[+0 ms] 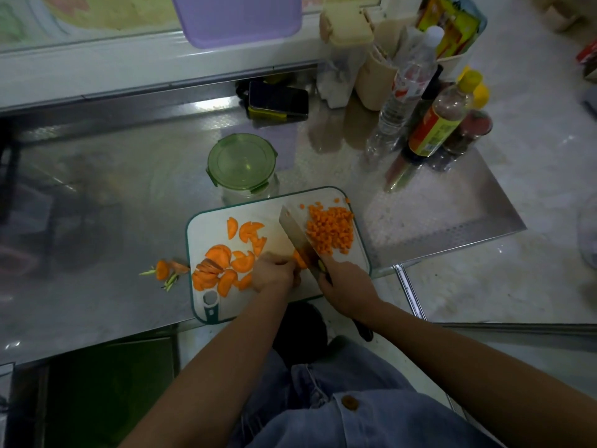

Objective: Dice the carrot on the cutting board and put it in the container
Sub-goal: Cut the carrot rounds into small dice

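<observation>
While the left hand [273, 273] curls its fingers onto an orange carrot piece [299, 258], the right hand [346, 283] grips a broad steel cleaver [294, 233], blade down on the white, green-rimmed plastic cutting board [210, 226]. Diced carrot cubes [330, 229] heap at the board's far right; half-moon carrot slices [219, 263] lie left. Just behind stands the round glass container [243, 164], green lid on, on a shiny steel counter [113, 176] above a pale floor [533, 279].

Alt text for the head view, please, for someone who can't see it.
A person's right hand grips a cleaver over a carrot piece that the left hand holds on a cutting board. Diced carrot is piled right of the blade, slices left; a lidded green container stands behind.
</observation>
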Tool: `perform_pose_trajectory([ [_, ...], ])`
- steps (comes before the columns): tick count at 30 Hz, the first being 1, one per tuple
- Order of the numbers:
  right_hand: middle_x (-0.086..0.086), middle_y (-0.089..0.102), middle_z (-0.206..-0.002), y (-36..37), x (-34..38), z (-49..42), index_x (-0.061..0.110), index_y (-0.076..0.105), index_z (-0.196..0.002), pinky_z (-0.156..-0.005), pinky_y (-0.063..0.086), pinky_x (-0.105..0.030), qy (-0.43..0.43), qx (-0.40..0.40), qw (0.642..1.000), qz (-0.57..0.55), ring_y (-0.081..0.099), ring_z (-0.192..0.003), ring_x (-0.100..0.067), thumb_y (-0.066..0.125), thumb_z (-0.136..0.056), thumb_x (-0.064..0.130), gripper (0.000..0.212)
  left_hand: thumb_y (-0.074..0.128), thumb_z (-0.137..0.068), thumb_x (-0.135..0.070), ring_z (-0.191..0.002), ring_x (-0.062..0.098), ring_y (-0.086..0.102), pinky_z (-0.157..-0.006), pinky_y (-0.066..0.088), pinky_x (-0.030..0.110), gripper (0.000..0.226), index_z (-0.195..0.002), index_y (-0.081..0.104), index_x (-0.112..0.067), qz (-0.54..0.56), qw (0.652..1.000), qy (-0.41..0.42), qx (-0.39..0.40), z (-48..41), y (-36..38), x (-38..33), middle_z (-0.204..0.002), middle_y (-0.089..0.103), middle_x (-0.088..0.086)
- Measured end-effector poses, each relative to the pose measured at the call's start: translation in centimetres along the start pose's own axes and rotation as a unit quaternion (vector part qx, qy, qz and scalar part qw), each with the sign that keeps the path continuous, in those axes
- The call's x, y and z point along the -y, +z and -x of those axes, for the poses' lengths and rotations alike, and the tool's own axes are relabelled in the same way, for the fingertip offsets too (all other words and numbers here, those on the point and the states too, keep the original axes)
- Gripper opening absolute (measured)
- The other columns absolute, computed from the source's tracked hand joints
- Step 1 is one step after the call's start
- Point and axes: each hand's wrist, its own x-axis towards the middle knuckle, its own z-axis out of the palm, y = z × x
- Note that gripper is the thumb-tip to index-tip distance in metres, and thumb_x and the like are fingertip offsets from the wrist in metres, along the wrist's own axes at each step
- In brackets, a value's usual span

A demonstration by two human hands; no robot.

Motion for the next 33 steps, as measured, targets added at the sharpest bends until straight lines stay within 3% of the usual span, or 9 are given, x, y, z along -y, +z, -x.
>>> perform_pose_trajectory([
  [6,-0.013,0.058,-0.082,-1.2,1.0,-0.5,0.014,0.043,-0.131,-0.057,0.039,-0.035,-0.003,0.003,1.0,-0.022,0.052,-0.068,-0.03,0.045,-0.093,0.021,0.038,0.071,-0.078,-0.007,-0.058,0.033,0.065,-0.064,0.059,0.051,0.035,-0.043,0.066,-0.012,-0.01,1.0,0.008,0.012,-0.5,0.0,0.3,-0.06,0.068,0.016],
  [10,-0.013,0.06,-0.089,-1.1,1.1,-0.1,0.013,0.044,-0.123,-0.059,0.036,-0.032,-0.002,0.04,0.999,0.023,0.057,-0.077,-0.031,0.044,-0.094,0.024,0.03,0.067,-0.081,-0.003,-0.054,0.028,0.061,-0.061,0.056,0.041,0.026,-0.055,0.065,-0.005,0.007,1.0,-0.007,0.015,0.0,-0.1,-0.4,-0.066,0.067,0.021],
  [14,-0.008,0.053,-0.08,-0.4,1.0,0.2,0.012,0.041,-0.121,-0.057,0.033,-0.031,0.006,0.062,0.998,0.033,0.049,-0.067,-0.025,0.044,-0.094,0.024,0.03,0.067,-0.08,-0.007,-0.054,0.028,0.061,-0.061,0.057,0.04,0.022,-0.058,0.064,-0.004,-0.008,1.0,-0.012,0.012,0.1,-0.3,-0.5,-0.068,0.068,0.02],
  [18,-0.012,0.058,-0.087,-0.3,0.9,0.0,0.011,0.039,-0.121,-0.062,0.045,-0.036,0.011,0.089,0.996,0.028,0.057,-0.074,-0.032,0.042,-0.095,0.023,0.029,0.069,-0.08,-0.01,-0.061,0.029,0.064,-0.068,0.06,0.043,0.021,-0.06,0.063,-0.006,-0.024,0.999,-0.024,0.022,-0.1,-0.4,-0.9,-0.066,0.065,0.014],
  [23,-0.015,0.06,-0.093,-0.1,0.9,-0.5,0.01,0.039,-0.122,-0.062,0.043,-0.037,0.006,0.095,0.994,0.048,0.058,-0.078,-0.034,0.039,-0.097,0.021,0.028,0.069,-0.081,-0.017,-0.077,0.031,0.067,-0.074,0.059,0.043,0.026,-0.059,0.057,-0.013,-0.114,0.993,0.016,0.019,-1.0,-0.7,-1.2,-0.071,0.064,0.011],
  [28,-0.015,0.06,-0.087,1.2,1.3,-0.4,0.009,0.042,-0.122,-0.059,0.045,-0.037,0.006,0.067,0.997,0.049,0.058,-0.072,-0.035,0.039,-0.095,0.02,0.029,0.071,-0.081,-0.024,-0.077,0.029,0.067,-0.07,0.058,0.037,0.024,-0.064,0.062,-0.01,-0.145,0.989,0.032,0.023,-1.1,-0.9,-1.4,-0.078,0.068,0.012],
  [33,-0.013,0.061,-0.084,1.4,0.7,-0.3,0.01,0.039,-0.127,-0.057,0.044,-0.036,-0.006,0.061,0.997,0.056,0.059,-0.07,-0.035,0.04,-0.095,0.02,0.033,0.069,-0.082,-0.019,-0.089,0.031,0.065,-0.068,0.051,0.034,0.02,-0.091,0.069,-0.001,-0.166,0.985,0.044,0.021,-1.1,-0.9,-1.4,-0.093,0.068,0.017],
])
